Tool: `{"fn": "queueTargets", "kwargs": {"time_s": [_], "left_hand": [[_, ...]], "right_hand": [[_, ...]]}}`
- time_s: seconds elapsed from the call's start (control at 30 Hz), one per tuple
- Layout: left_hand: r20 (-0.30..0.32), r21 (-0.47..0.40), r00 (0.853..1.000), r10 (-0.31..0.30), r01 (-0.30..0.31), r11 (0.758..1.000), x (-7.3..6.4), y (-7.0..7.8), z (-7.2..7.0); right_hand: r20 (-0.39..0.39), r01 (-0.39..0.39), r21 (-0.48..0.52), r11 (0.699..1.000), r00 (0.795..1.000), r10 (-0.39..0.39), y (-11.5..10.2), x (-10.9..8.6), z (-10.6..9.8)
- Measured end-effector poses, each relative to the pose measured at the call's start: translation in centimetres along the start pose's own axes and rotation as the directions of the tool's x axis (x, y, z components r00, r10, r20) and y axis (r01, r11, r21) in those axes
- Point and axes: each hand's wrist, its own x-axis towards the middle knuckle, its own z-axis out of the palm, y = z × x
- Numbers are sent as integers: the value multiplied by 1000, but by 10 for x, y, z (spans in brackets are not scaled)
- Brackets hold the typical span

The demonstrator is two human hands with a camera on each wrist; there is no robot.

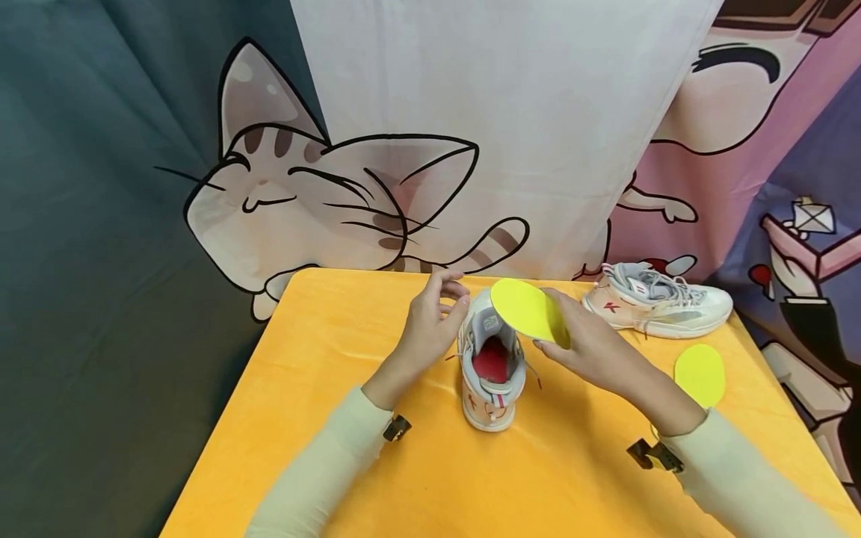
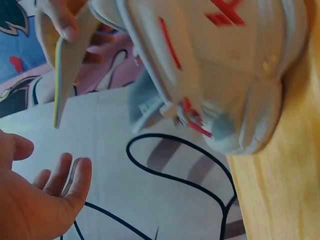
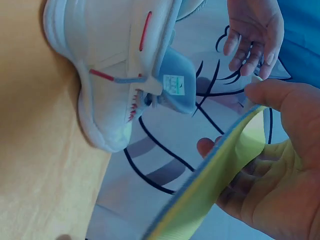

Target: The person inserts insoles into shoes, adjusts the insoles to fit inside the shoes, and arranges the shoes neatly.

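My right hand [image 1: 585,344] pinches a yellow insole [image 1: 528,308] and holds it tilted above the right side of a white sneaker. In the right wrist view the insole [image 3: 215,180] shows a yellow face and a blue-grey edge between thumb and fingers. The sneaker [image 1: 491,411] stands on the table, heel towards me, with its tongue pulled up and a red lining [image 1: 492,360] visible inside. My left hand [image 1: 430,317] hovers just left of the sneaker, its fingers relaxed and holding nothing; the left wrist view shows that hand [image 2: 45,195] with bent, spread fingers.
A second white sneaker [image 1: 662,302] lies at the back right of the orange-covered table [image 1: 350,336]. Another yellow insole [image 1: 699,376] lies nearer, partly behind my right forearm. A printed cat curtain [image 1: 403,90] hangs behind the table's back edge.
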Motion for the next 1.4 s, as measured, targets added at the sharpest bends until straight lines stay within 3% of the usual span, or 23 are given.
{"fn": "queueTargets", "kwargs": {"time_s": [0.13, 0.23, 0.37, 0.53, 0.67, 0.9, 1.0, 1.23, 1.4], "left_hand": [[2, 49, 1000, 22, -22, 999, 6, -7, -1], [29, 86, 1000, -9, 6, 996, 10, -11, -2], [108, 144, 992, -69, 54, 988, 14, -14, -2], [216, 207, 970, -112, 67, 976, 20, -18, 0], [300, 248, 941, -156, 80, 965, 26, -22, 5], [443, 317, 864, -239, 98, 943, 38, -31, 18], [466, 342, 848, -250, 88, 935, 41, -33, 23], [472, 388, 851, -230, 34, 921, 42, -44, 32], [438, 392, 864, -248, 65, 918, 40, -50, 38]], "right_hand": [[-8, 24, -18, 1000, 1000, -24, 4, -2, -2], [-15, 50, -45, 998, 999, -51, 8, -4, -4], [-25, 100, -95, 990, 994, -103, 12, -7, -8], [-28, 153, -138, 978, 987, -159, 17, -9, -14], [-23, 187, -161, 969, 981, -193, 21, -10, -18], [4, 210, -225, 951, 977, -214, 30, -11, -24], [11, 223, -241, 945, 974, -227, 34, -12, -25], [-16, 268, -241, 933, 960, -280, 40, -13, -27], [-11, 258, -229, 939, 964, -267, 43, -16, -26]]}}
